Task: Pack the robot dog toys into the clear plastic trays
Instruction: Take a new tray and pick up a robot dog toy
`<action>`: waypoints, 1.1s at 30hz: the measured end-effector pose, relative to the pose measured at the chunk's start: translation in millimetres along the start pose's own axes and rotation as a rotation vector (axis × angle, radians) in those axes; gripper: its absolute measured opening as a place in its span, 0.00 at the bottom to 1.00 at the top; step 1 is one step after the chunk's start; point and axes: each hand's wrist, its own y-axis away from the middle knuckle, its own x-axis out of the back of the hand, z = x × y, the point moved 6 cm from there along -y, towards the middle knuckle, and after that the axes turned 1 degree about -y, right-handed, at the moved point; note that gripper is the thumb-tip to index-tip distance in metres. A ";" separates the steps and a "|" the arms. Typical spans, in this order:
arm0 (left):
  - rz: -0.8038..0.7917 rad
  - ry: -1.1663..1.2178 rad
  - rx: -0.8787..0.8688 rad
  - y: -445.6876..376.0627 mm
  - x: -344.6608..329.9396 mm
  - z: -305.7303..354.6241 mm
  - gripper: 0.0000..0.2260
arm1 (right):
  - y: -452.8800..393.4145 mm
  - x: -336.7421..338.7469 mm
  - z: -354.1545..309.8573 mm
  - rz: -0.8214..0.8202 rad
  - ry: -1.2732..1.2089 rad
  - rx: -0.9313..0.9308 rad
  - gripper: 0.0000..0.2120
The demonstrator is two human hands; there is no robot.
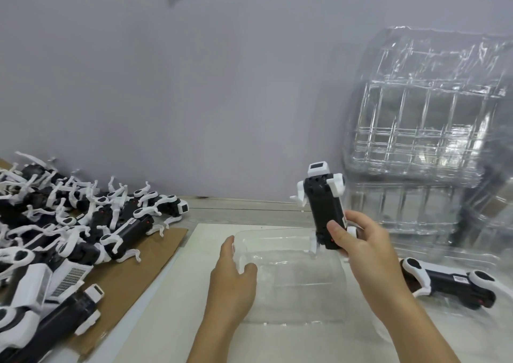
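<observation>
Gripped in the right hand [358,240], with the thumb laid across its black body and the fingers curled round behind, a black-and-white robot dog toy [324,207] is held upright above the far right corner of a clear plastic tray [291,276], its white square head uppermost and its white legs folded at the sides. That tray lies flat on a white sheet [172,301] on the table and is held at its left edge by the left hand [233,276], whose thumb is hooked over the rim while the fingers lie along the outside. Whether the toy's lower end touches the tray cannot be told. To the left, a heap of robot dog toys [77,223] is piled on brown cardboard [130,273], legs sticking out in all directions. To the right, another robot dog toy [449,282] is seen lying on its side, just beside the right forearm. Behind it, a tall stack of clear plastic trays [424,118] is leaned against the pale wall [194,98].
</observation>
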 end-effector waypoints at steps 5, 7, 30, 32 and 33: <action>0.029 0.119 -0.026 9.2 0.8 -7.1 0.25 | 1.0 -2.6 -3.7 -0.020 0.100 0.056 0.07; 0.041 0.157 -0.019 5.3 3.1 -10.1 0.22 | 1.4 -5.0 -3.6 -0.051 0.158 0.079 0.09; -0.018 0.301 -0.032 -13.9 -12.4 -5.4 0.26 | -21.7 -34.8 -5.3 -0.271 0.694 0.270 0.16; -0.006 0.308 -0.020 -14.1 -11.8 -6.0 0.26 | -20.7 -36.5 -3.6 -0.275 0.699 0.281 0.13; -0.002 0.304 -0.016 -14.3 -12.0 -5.9 0.25 | -20.4 -37.0 -3.7 -0.281 0.714 0.284 0.11</action>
